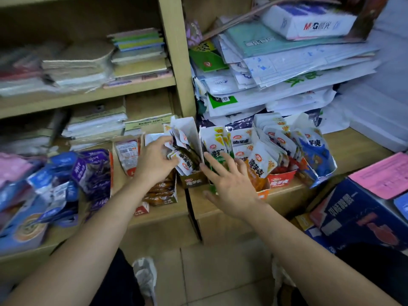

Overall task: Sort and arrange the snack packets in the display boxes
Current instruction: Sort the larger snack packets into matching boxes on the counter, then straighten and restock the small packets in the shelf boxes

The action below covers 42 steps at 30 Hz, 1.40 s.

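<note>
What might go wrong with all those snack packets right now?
The left hand grips a loose, fanned bunch of packets at the brown box; some might slip out and fall. The right hand lies with spread fingers on the green packets, and a push might tip them over. The messy paper stack behind might slide onto the boxes.
</note>
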Each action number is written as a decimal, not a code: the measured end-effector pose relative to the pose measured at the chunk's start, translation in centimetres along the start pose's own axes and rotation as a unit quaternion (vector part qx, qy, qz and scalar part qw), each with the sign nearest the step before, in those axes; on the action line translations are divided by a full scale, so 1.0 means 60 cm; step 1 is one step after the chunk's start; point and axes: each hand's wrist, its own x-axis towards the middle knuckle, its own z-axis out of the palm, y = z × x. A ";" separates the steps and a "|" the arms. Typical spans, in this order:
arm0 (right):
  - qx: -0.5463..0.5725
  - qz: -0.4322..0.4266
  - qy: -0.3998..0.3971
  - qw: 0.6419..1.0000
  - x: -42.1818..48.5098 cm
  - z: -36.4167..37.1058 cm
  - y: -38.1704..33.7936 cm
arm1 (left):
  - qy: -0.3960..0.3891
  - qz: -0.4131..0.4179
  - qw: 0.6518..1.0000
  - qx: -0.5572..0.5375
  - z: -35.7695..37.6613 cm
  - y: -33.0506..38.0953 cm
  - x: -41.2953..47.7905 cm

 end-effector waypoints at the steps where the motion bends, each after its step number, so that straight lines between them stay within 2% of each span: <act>1: -0.007 0.034 0.007 0.999 0.006 -0.002 0.001 | -0.004 -0.016 0.999 -0.046 0.005 -0.003 -0.003; 5: -0.011 0.155 0.061 0.986 0.015 0.000 -0.010 | 0.036 -0.013 0.991 -0.125 0.016 -0.026 -0.001; 7: 0.009 0.134 0.121 0.983 0.026 0.003 -0.012 | 0.059 0.007 0.990 -0.129 0.016 -0.035 0.010; 9: 0.051 0.071 0.176 0.981 0.056 -0.003 -0.011 | 0.062 0.019 0.987 -0.146 0.011 -0.039 0.025; 12: 0.021 -0.045 0.142 0.989 0.123 -0.015 -0.009 | 0.028 0.034 0.976 -0.214 0.001 -0.038 0.045; 14: -0.024 -0.086 0.097 0.991 0.157 -0.007 0.001 | 0.022 0.037 0.966 -0.255 0.001 -0.040 0.056; 18: -0.057 0.004 0.113 0.992 0.172 0.000 0.038 | 0.085 0.028 0.964 -0.250 0.004 -0.051 0.082; 23: -0.034 0.003 0.155 0.987 0.170 0.006 0.036 | 0.129 0.029 0.952 -0.274 0.010 -0.041 0.098; 25: 0.009 0.009 0.169 0.986 0.172 0.008 0.032 | 0.110 0.035 0.940 -0.322 0.013 -0.030 0.101; 28: 0.118 0.037 0.186 0.975 0.180 0.001 0.024 | -0.015 0.043 0.924 -0.380 0.003 -0.012 0.101; 30: 0.158 0.054 0.176 0.970 0.184 -0.004 0.018 | -0.088 0.048 0.928 -0.358 -0.013 -0.016 0.103; 33: 0.125 0.035 0.170 0.977 0.192 -0.002 0.017 | -0.133 0.064 0.941 -0.305 -0.040 -0.042 0.101; 36: 0.077 0.009 0.196 0.977 0.194 0.009 0.017 | -0.119 0.075 0.956 -0.259 -0.056 -0.067 0.080; 39: 0.031 0.021 0.160 0.986 0.181 0.010 0.005 | -0.088 0.104 0.977 -0.166 -0.072 -0.097 0.043; 42: 0.023 0.029 0.163 0.986 0.167 -0.007 -0.019 | 0.011 0.128 0.989 -0.076 -0.101 -0.131 -0.005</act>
